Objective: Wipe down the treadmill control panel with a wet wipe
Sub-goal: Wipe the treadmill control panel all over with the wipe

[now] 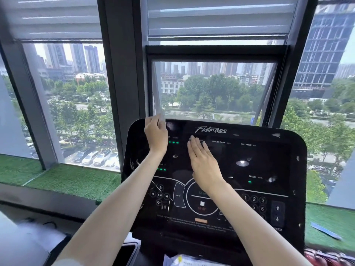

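While both bare arms reach up from the bottom of the head view, two hands work at one treadmill control panel (pixel 259 164), a glossy black slab tilted toward the camera. At about ten o'clock on the panel, the left hand (pixel 156 135) is closed around the panel's top left edge, and a pale translucent strip shows at its fingertips; whether that is the wet wipe I cannot tell. The right hand (pixel 203 164) lies flat and spread, fingers straight and together, palm down near the panel's centre, fingertips pointing toward twelve o'clock below the Fitness logo (pixel 211 129). No wipe can be made out under it.

On the panel, one round start/stop ring (pixel 201 203) sits at six o'clock, one number keypad (pixel 254 203) at four o'clock, and two arrow keys (pixel 277 213) stand beside it. Small green lights glow at the left.

Behind, two large windows (pixel 73 104) with two half-raised blinds (pixel 221 16) look onto trees, parked cars and towers. Green artificial turf (pixel 63 179) covers the sill at nine and three o'clock.
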`<control>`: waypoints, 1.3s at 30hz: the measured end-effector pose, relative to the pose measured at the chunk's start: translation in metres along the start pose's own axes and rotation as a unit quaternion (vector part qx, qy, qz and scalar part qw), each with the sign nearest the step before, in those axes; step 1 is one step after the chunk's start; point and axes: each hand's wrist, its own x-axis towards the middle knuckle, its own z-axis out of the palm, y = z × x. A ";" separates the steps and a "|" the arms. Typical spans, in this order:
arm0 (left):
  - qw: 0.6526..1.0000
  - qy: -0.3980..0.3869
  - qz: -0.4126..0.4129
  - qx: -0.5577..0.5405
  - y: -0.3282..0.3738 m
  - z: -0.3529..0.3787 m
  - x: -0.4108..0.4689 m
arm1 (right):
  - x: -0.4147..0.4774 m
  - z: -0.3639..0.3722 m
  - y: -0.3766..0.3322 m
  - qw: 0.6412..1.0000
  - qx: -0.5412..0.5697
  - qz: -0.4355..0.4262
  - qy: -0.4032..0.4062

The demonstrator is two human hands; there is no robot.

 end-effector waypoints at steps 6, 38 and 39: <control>0.966 -0.201 0.163 0.033 0.010 0.007 -0.016 | -0.001 -0.007 0.003 1.000 -0.001 -0.024 -0.011; 0.999 -0.008 -0.007 -0.038 0.042 0.057 -0.041 | -0.055 -0.022 0.083 0.995 0.091 0.039 -0.009; 0.998 -0.045 0.043 -0.014 0.044 0.060 -0.047 | -0.055 -0.022 0.082 0.995 0.092 0.041 -0.010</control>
